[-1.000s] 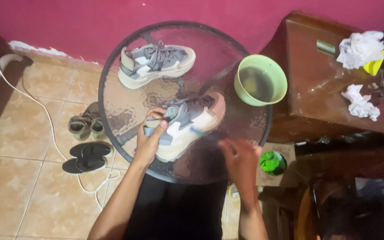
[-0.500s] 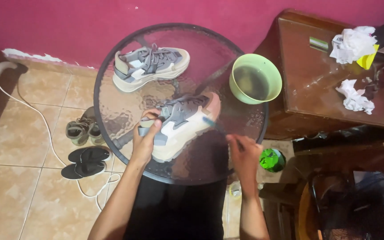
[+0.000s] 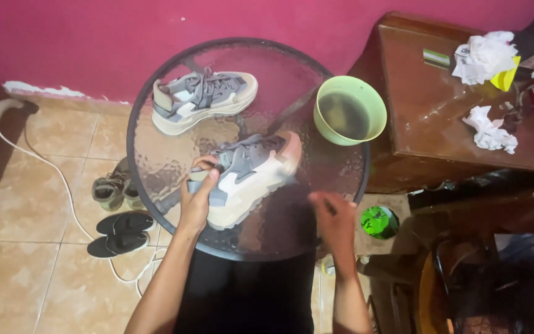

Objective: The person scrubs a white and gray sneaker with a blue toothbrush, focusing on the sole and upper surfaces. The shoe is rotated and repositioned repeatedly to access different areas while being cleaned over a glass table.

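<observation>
Head view, left to right: the left hand (image 3: 198,199) is closed around the heel of the grey and cream sneaker (image 3: 248,176) at centre frame on the round glass table (image 3: 156,167); the blurred right hand (image 3: 334,218) looks curled, but whether it holds anything I cannot tell. Its elbow could tip the green bowl (image 3: 349,111) of murky water (close by, upper right). Since half a second ago the right hand has drawn back from the shoe.
</observation>
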